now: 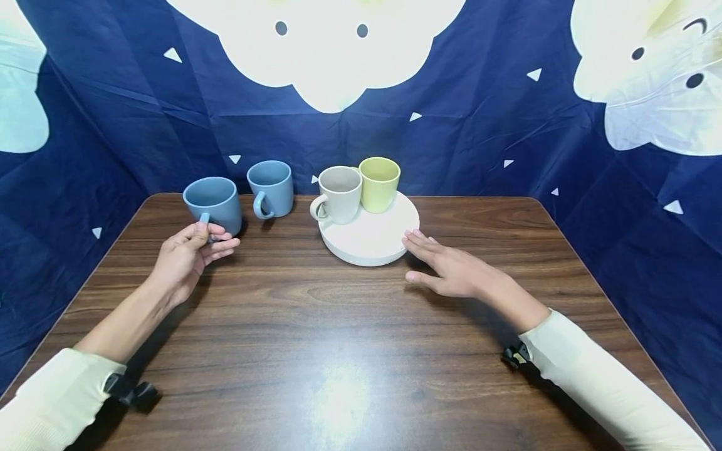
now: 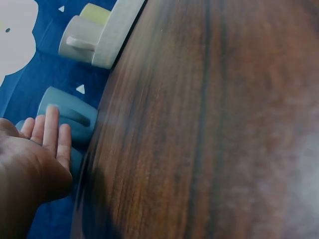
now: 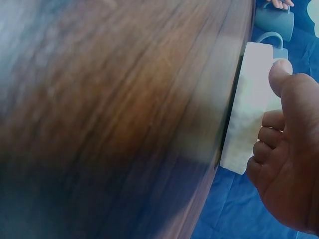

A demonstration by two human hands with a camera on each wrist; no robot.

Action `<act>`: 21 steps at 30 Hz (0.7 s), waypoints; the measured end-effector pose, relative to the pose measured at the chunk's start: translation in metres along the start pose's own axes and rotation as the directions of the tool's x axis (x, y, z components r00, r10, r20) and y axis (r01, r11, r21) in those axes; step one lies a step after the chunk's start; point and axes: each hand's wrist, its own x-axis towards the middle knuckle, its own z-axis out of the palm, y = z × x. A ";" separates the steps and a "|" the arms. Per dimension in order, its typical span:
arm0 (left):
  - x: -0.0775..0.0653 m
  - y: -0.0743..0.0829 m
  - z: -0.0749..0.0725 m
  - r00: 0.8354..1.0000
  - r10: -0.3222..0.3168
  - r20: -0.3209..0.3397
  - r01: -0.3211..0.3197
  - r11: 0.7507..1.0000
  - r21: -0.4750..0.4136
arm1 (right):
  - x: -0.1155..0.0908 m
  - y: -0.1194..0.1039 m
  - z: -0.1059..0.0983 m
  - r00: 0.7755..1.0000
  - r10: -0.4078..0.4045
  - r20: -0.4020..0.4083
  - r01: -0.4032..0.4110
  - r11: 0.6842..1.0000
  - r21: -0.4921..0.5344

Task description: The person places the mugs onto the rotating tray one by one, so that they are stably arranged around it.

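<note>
At the table's back left my left hand (image 1: 183, 260) pinches the handle of a wide blue mug (image 1: 214, 203) between thumb and finger, the other fingers extended. In the left wrist view this hand (image 2: 37, 159) hides most of that mug. A second blue mug (image 1: 272, 188) stands just to its right, handle toward me. A round white tray (image 1: 375, 241) carries a light grey mug (image 1: 341, 197) and a yellow-green mug (image 1: 380, 185), side by side and upright. My right hand (image 1: 451, 269) has its fingers straight, fingertips at the tray's right rim.
Under everything is a brown wood-grain table (image 1: 316, 326), glossy near the front. A dark blue cloth (image 1: 479, 138) with white cloud shapes hangs behind the back edge and at the sides.
</note>
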 end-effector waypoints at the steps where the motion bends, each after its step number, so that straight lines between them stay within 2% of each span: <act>1: -0.001 0.000 0.000 1.000 -0.005 0.002 0.005 1.000 0.002 | 0.000 0.000 0.000 1.000 0.004 0.001 -0.004 1.000 0.000; 7: -0.007 -0.001 0.002 1.000 -0.025 0.012 0.025 1.000 0.002 | 0.000 -0.002 0.002 1.000 0.015 0.008 -0.015 1.000 -0.001; 14: -0.014 -0.003 0.004 1.000 -0.021 0.005 0.021 1.000 0.017 | -0.001 -0.004 0.004 1.000 0.000 -0.005 0.000 1.000 0.005; 21: -0.021 -0.003 0.006 0.999 -0.035 0.018 0.033 0.997 0.062 | -0.002 -0.009 0.006 0.999 0.019 -0.031 -0.019 1.000 -0.002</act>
